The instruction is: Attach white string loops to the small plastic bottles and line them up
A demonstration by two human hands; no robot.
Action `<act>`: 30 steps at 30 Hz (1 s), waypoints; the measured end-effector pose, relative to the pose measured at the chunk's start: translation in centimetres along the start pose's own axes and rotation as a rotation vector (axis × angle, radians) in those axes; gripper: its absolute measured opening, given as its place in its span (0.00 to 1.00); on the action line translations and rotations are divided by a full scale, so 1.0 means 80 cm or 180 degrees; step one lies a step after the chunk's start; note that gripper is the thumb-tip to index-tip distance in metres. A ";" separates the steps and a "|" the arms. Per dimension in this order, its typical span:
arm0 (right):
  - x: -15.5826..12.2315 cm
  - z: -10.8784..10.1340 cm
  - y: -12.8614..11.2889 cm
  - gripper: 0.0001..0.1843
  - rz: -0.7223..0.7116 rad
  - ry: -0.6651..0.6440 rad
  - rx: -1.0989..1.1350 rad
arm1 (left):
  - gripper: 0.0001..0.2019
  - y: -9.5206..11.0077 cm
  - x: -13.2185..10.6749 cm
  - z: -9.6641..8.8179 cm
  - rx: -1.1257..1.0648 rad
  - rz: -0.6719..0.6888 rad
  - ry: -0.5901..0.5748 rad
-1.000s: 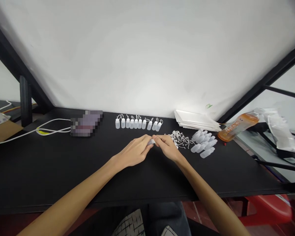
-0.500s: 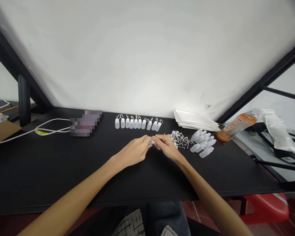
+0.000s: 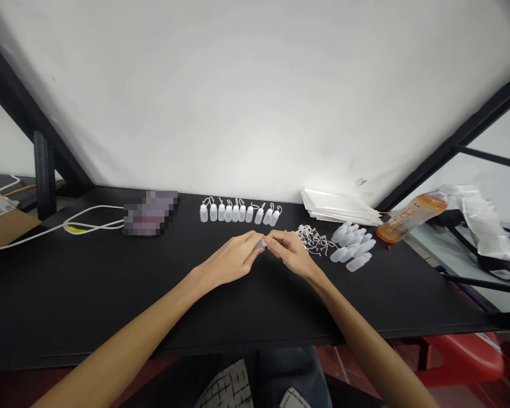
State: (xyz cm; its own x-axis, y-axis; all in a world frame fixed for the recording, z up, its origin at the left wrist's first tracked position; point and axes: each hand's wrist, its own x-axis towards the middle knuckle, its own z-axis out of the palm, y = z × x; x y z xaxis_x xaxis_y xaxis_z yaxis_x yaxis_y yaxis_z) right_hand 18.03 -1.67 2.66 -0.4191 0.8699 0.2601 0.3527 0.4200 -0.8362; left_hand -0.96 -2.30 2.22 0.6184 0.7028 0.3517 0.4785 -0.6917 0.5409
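My left hand is closed around a small translucent plastic bottle, most of it hidden by the fingers. At the bottle's right end, my right hand pinches what looks like a white cap, largely covered by the fingertips. Just beyond the right hand lies a tangled pile of white caps with thin straps. Several uncapped bottles lie in rows to the right of that pile. Behind my hands, several capped bottles stand in a line, their straps sticking up.
A stack of white sheets or bags lies by the wall. An orange-coloured drink bottle rests on its side at the right. On the left are a blurred-out purple item, a white cable and a cardboard box on the black table.
Both hands stay together at the same spot. The fingers have shifted slightly, and a little more of the bottle shows between them. The view has moved very slightly.
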 end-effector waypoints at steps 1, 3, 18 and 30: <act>0.000 0.000 0.000 0.26 0.0000 -0.0021 -0.0002 | 0.08 0.000 0.000 0.002 0.0144 0.0054 0.0026; 0.000 -0.001 0.001 0.27 -0.0018 -0.0037 -0.0049 | 0.09 0.000 -0.001 0.004 0.0431 0.0161 0.0089; 0.001 -0.002 0.000 0.21 -0.0342 0.0160 -0.0450 | 0.08 -0.001 0.002 0.002 -0.0450 0.0015 0.0198; 0.004 -0.011 -0.010 0.29 -0.0045 0.0144 -0.0191 | 0.09 0.010 0.008 0.009 -0.1779 -0.0773 0.0576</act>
State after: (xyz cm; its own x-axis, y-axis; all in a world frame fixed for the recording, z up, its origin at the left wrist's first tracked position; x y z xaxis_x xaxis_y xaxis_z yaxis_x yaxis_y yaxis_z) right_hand 18.35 -1.53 3.85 -0.3867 0.8740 0.2942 0.3972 0.4458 -0.8022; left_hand 0.27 -2.57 2.33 0.3947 0.8795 0.2660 0.1640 -0.3523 0.9214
